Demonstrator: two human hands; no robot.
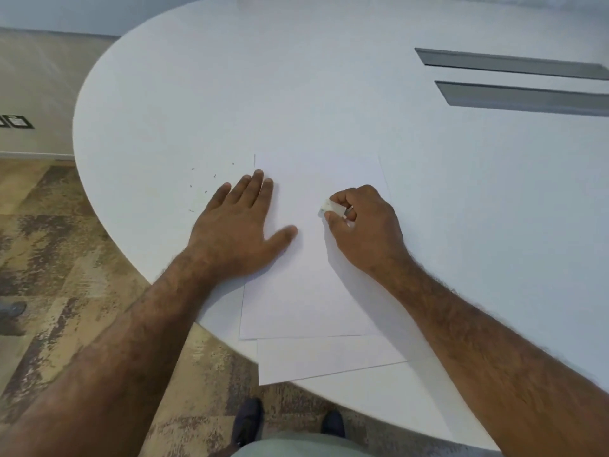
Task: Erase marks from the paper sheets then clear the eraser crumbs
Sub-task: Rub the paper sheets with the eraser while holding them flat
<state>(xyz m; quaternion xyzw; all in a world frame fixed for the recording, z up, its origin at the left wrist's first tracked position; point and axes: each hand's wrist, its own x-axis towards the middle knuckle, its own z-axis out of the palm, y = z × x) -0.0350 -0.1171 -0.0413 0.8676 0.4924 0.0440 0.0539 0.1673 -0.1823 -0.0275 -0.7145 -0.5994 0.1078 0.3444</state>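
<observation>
Even, bright, diffuse light fills the view. The round white table top [230, 94] is nearly washed out, so the white paper sheets [313, 291] barely stand apart. Soft shadows lie under the hands. Wide-angle bending curves the edges; detail is slightly soft.

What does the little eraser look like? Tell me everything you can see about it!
The eraser is a small whitish block, rectangular, with a smudged, slightly greenish-grey tip at its left end. It looks soft and worn. The right hand pinches it between thumb and curled fingers, which hide its right end. It is tilted, tip pointing down-left, over the top paper sheet near the sheet's middle. Whether the tip touches the paper cannot be told.
</observation>
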